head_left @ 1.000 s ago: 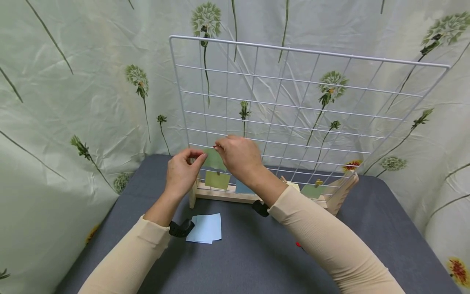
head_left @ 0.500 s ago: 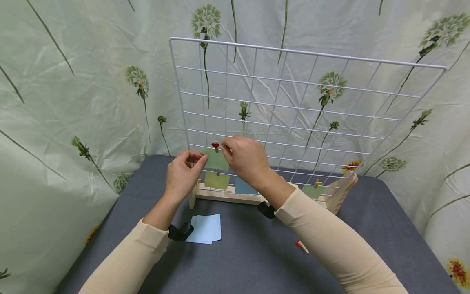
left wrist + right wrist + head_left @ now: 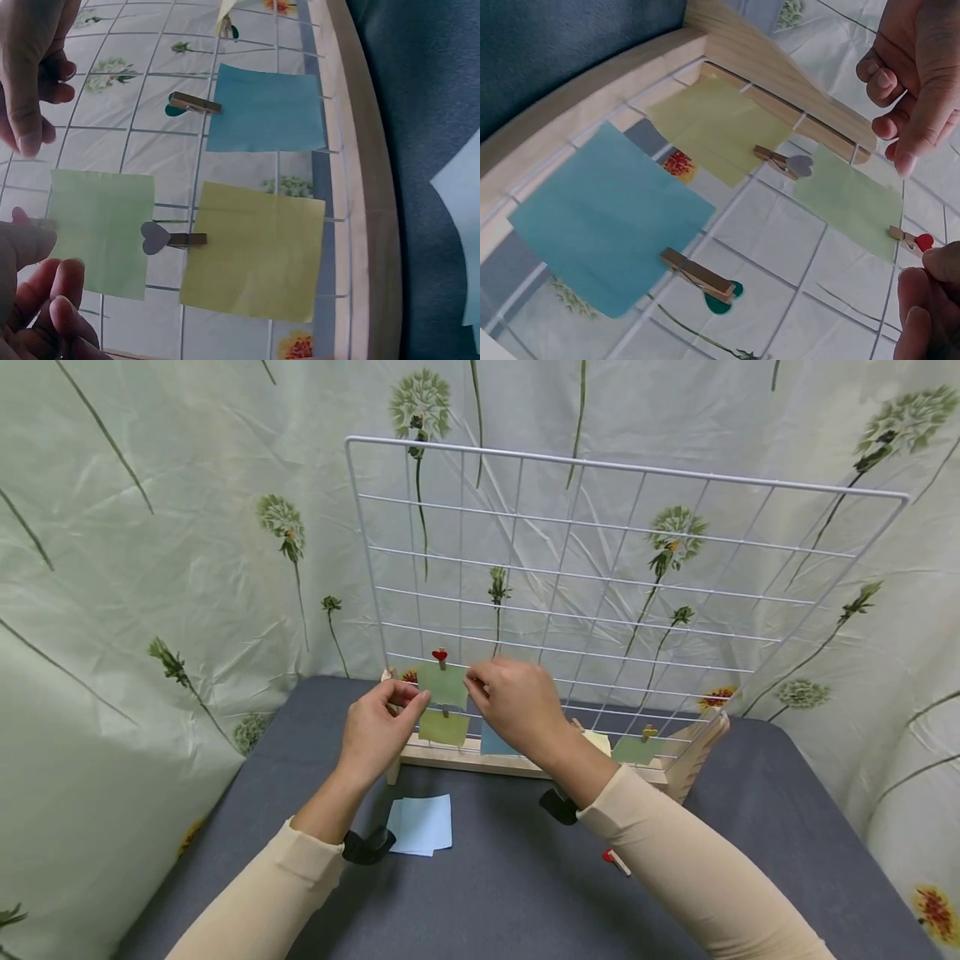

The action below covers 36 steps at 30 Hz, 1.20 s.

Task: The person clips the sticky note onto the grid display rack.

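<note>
A pale green paper note [image 3: 441, 685] hangs on the white wire grid [image 3: 557, 572] from a small wooden clothespin [image 3: 907, 237] with a red heart. Beside the note's left edge is my left hand [image 3: 377, 732], its thumb and fingers loosely bent and seemingly holding nothing. By the right edge hovers my right hand [image 3: 519, 706], fingers loosely curled and nothing visible between them. Directly below hangs a yellow note [image 3: 253, 255], clipped by a grey-heart clothespin [image 3: 169, 238]. A blue note [image 3: 613, 221] with a green-heart clothespin [image 3: 705, 283] is to the right, partly covered in the head view.
A wooden base [image 3: 465, 762] supports the grid. Farther right hang a cream note [image 3: 597, 742] and another green note [image 3: 636, 750]. Light blue notes [image 3: 422, 825] lie on the dark grey table [image 3: 480, 902]. A loose red-heart clothespin [image 3: 617, 862] lies near my right forearm.
My right hand has let go of the red-heart clothespin and moved right and down, uncovering it on the green note. My left hand has shifted slightly downward.
</note>
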Available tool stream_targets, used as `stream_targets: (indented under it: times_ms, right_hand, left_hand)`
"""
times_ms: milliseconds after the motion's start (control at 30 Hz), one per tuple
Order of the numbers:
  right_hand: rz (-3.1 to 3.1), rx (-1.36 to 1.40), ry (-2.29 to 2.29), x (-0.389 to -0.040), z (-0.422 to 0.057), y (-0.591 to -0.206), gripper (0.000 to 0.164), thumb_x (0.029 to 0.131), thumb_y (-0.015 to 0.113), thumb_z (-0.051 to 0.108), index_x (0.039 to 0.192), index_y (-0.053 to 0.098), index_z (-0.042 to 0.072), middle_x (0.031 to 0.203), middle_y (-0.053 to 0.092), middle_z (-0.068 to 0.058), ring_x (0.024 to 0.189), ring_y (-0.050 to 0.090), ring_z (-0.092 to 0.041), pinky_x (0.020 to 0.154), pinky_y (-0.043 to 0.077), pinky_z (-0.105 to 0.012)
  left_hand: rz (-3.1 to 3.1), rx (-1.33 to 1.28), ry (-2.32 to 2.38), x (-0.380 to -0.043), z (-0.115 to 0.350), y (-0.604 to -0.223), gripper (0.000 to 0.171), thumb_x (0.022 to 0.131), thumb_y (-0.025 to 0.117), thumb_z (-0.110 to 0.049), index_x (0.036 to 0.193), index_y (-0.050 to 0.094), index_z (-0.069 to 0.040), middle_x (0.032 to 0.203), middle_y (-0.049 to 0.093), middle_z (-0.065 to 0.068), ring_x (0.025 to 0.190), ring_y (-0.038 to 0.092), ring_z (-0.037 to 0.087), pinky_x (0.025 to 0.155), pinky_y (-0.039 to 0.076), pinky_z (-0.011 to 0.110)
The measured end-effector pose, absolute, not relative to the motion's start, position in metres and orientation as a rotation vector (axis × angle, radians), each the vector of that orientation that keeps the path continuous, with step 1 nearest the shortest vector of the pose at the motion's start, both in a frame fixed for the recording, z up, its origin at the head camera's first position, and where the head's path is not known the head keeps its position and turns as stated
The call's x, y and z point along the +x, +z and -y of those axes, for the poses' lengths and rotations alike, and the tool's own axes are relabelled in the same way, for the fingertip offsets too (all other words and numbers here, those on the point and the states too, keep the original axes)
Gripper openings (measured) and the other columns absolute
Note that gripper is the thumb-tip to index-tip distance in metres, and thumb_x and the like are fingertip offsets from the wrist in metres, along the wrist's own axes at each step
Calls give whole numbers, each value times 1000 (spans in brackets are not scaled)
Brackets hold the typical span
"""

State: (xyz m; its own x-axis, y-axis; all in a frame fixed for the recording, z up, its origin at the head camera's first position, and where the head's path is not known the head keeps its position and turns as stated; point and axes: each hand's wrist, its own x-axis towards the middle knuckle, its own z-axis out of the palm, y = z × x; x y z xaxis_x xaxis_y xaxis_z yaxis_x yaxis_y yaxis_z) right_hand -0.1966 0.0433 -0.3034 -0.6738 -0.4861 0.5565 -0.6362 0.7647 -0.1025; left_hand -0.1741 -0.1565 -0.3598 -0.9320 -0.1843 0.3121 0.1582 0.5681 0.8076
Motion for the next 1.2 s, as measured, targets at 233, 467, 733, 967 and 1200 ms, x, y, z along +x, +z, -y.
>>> stream_targets:
  times_ms: [233,467,733,967,1200]
  right_hand:
    - [2466,807,353,-194,-56,-315,10,97,70,22,97,79,17,87,76,2,70,69,-12,55,52,-30]
    - [2510,765,393,-189,-71,-323,11,97,70,22,94,79,17,83,75,3,68,66,-12,57,51,-31]
    - [2573,757,384,-177,-85,-340,9,95,72,22,93,80,19,85,76,4,68,67,-11,56,51,-31]
    - [2635,738,395,-164,-101,-358,7,93,74,21,89,79,19,84,76,4,69,68,-11,73,58,-43]
    - [2681,711,364,-155,-115,-375,7,91,77,21,84,77,18,79,74,6,67,66,-8,56,49,-27]
  left_hand:
    - [2490,4,-1320,-171,158,-368,24,96,71,-33,103,72,-10,92,70,10,71,59,20,62,48,31]
    - [2534,-21,-1301,-166,160,-377,22,95,72,-31,101,73,-10,90,70,8,69,58,16,61,46,29]
    - [2664,-64,-1286,-158,154,-386,19,94,73,-31,100,73,-14,87,71,3,74,60,16,61,47,30]
    - [2781,-84,-1243,-149,154,-399,14,93,75,-27,98,72,-14,87,70,1,77,64,15,60,48,30]
    - [2837,-59,-1262,-141,156,-410,11,93,76,-26,97,71,-16,86,68,-1,72,57,13,60,45,30]
